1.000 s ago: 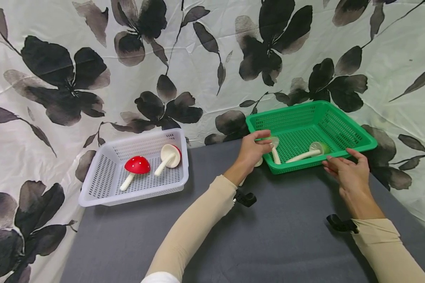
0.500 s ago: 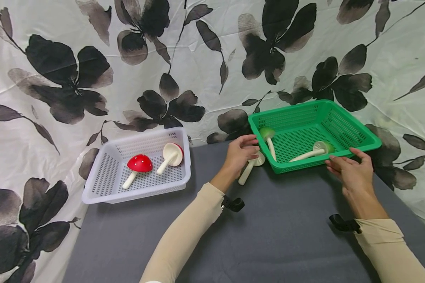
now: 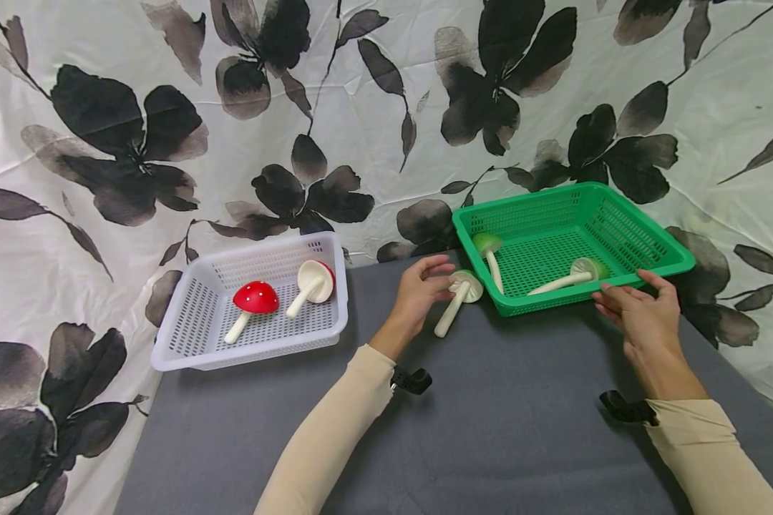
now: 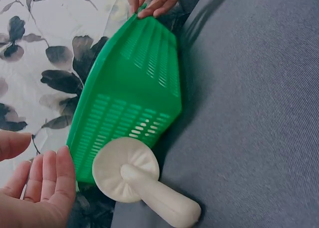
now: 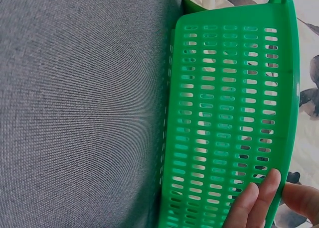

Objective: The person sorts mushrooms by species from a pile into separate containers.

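My left hand [image 3: 420,292] is beside the left end of the green basket [image 3: 650,247], fingers extended and holding nothing. Next to it a toy mushroom with a green cap [image 3: 454,302] lies on the table outside the basket, pale underside and stem showing. In the left wrist view a gap separates the fingers from this mushroom [image 4: 159,195]. My right hand [image 3: 647,325] pinches the basket's front rim near its right corner, fingers [image 5: 244,205] on the outer wall and thumb over the rim. Two green-capped mushrooms lie inside the basket, one [image 3: 487,250] at left, another [image 3: 580,275] near the front.
To the left stands a white basket [image 3: 200,355] with two red-capped toy mushrooms, one [image 3: 254,300] cap up and the other [image 3: 312,282] showing its underside. A grey cloth [image 3: 489,429] covers the table. Floral fabric [image 3: 373,129] hangs behind.
My left hand has drawn back leftward from the green basket's left end, uncovering the mushroom inside and the one outside. The right hand keeps its hold on the rim.
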### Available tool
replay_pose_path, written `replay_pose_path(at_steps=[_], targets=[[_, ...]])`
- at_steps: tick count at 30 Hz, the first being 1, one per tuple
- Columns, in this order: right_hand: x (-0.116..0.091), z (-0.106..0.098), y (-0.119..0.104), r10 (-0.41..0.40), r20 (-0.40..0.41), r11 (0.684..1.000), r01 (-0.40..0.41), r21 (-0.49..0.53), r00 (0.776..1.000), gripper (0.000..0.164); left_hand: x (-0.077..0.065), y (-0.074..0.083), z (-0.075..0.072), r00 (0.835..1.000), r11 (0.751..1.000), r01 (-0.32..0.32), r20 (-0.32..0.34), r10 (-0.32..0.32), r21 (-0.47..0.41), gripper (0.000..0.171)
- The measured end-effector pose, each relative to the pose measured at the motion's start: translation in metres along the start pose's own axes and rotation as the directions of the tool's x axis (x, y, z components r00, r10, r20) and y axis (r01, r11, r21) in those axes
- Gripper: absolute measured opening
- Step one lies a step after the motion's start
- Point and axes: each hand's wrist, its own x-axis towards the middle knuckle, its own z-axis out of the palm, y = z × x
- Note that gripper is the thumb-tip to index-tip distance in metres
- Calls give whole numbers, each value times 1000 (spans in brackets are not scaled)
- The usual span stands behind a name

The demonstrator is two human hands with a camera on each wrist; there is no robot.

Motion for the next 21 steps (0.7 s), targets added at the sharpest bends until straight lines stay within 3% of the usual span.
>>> replay_pose_path(at_steps=[12,21], targets=[[2,1,-1,7,-16,1000,-7,-3,1000,79,0,-19,-21,1000,999,-24,-6,25,35,44],[1,1,0,11,-19,1000,-12,-11,1000,79,1,-35,-28,1000,993,-7,-3,8,117,48]])
